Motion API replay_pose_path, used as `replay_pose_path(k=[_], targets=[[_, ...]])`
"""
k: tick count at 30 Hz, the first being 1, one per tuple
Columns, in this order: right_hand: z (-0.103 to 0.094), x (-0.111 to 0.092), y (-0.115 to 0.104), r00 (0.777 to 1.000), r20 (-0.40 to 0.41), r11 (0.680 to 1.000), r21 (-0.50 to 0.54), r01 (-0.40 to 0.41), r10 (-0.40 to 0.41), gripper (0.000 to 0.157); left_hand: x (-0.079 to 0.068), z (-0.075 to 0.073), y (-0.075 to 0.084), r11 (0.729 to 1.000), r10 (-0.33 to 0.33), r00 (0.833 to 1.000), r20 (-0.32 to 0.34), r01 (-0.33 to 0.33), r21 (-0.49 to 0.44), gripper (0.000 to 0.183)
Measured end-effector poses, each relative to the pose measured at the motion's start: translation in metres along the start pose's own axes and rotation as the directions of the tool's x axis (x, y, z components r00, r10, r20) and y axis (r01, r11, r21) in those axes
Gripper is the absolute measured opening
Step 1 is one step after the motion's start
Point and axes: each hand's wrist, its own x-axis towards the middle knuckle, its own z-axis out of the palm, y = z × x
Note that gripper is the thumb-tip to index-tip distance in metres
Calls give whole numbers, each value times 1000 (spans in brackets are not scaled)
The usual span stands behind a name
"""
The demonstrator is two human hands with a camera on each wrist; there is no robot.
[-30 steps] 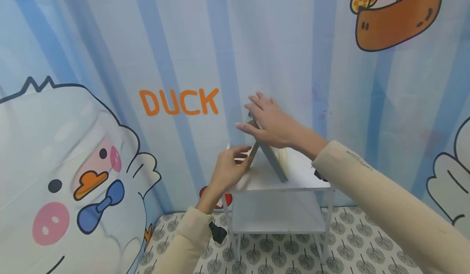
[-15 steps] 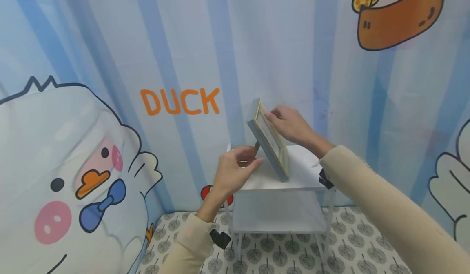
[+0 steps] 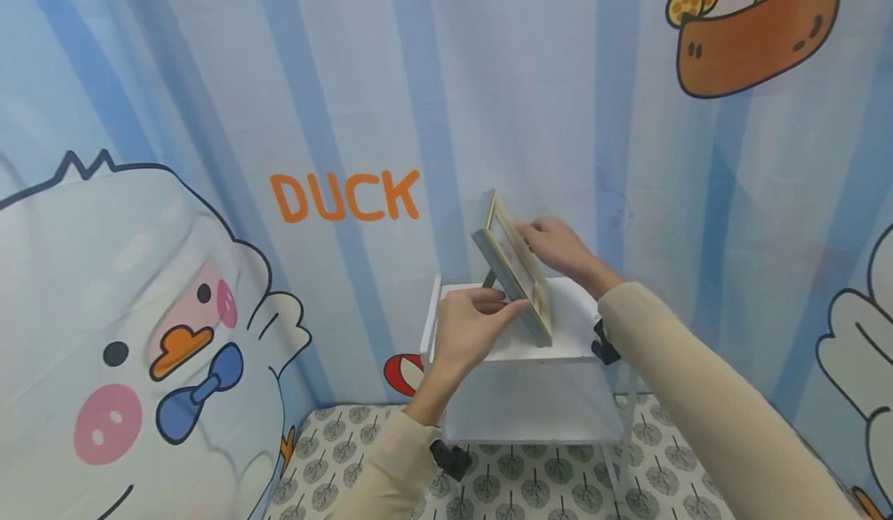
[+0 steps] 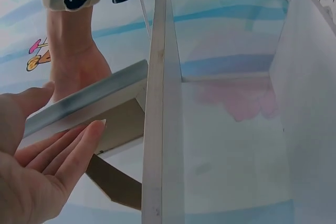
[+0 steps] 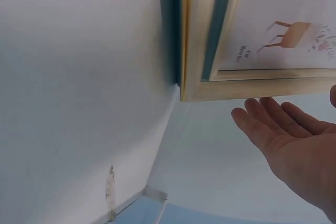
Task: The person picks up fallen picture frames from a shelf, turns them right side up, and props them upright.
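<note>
A picture frame (image 3: pixel 507 276) with a grey-blue outer edge and pale wooden front stands tilted back on the white table (image 3: pixel 575 322). Its brown support leg (image 4: pixel 118 186) juts from the back in the left wrist view. My left hand (image 3: pixel 466 332) holds the frame's left side, thumb at the front and fingers behind. On the opposite side is my right hand (image 3: pixel 563 250), its extended fingertips (image 5: pixel 265 100) at the frame's edge in the right wrist view. A printed picture (image 5: pixel 291 35) shows inside the frame.
Below the tabletop is a lower white shelf (image 3: pixel 533 408). A striped cartoon curtain (image 3: pixel 349 86) hangs behind the table and along the left. The floor (image 3: pixel 335 446) has a tree pattern.
The right hand has come down from the frame's top to its right side. My left hand has moved right, from near the support leg to the frame's left edge. The frame stays standing.
</note>
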Motion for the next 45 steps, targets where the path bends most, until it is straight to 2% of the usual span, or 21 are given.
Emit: replay_pose_path(k=[4, 11, 16, 20, 25, 35, 45], targets=[[0, 4, 5, 1000, 18, 999, 46, -6, 5, 61, 4, 8, 2, 1000, 13, 1000, -23, -13, -14, 36], [2, 6, 9, 999, 43, 994, 102, -33, 29, 65, 7, 19, 6, 997, -61, 996, -58, 58, -49, 35], [4, 4, 12, 999, 47, 994, 108, -13, 8, 67, 7, 21, 6, 995, -78, 994, -80, 73, -62, 33], [3, 2, 12, 999, 38, 998, 67, -11, 8, 69, 8, 20, 3, 993, -84, 993, -84, 76, -87, 30], [1, -2, 11, 999, 32, 1000, 13, -26, 25, 70, 8, 14, -2, 984, -122, 990, -74, 110, -143, 31], [-5, -16, 12, 998, 2, 997, -35, -63, 63, 66, 8, 3, -8, 979, -170, 982, -82, 159, -126, 38], [-14, -39, 6, 994, 30, 994, -27, -105, 105, 63, 9, -9, -17, 980, -168, 983, -80, 158, -125, 44]])
